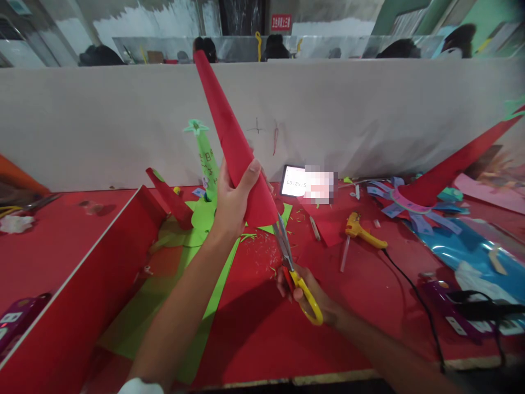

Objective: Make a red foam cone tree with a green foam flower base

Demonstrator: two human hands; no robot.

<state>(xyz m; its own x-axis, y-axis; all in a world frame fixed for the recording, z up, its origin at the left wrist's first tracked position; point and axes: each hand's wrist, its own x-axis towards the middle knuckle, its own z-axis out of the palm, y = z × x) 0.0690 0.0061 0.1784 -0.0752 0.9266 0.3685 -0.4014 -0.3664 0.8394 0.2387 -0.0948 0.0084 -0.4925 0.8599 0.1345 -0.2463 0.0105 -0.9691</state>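
Observation:
My left hand [238, 189] is wrapped round a tall red cone [227, 126], held tilted with its narrow tip up and to the left. Its wide lower end faces down toward my right hand [303, 287], which grips scissors [305, 298] with yellow and red handles. The blades point up at the cone's lower rim, partly open; whether they are cutting into it I cannot tell. Behind my left wrist stands a green cone [207, 158] with writing and a star-shaped top. A smaller red cone [172, 200] leans to its left.
A yellow glue gun [365, 232] with a black cord lies right of the scissors, near a lit phone [293, 181]. Farther right is a red cone hat [459, 156] with blue strips. A red divider [102, 262] stands left, beside green sheets [215, 306]. A white partition [348, 109] runs behind.

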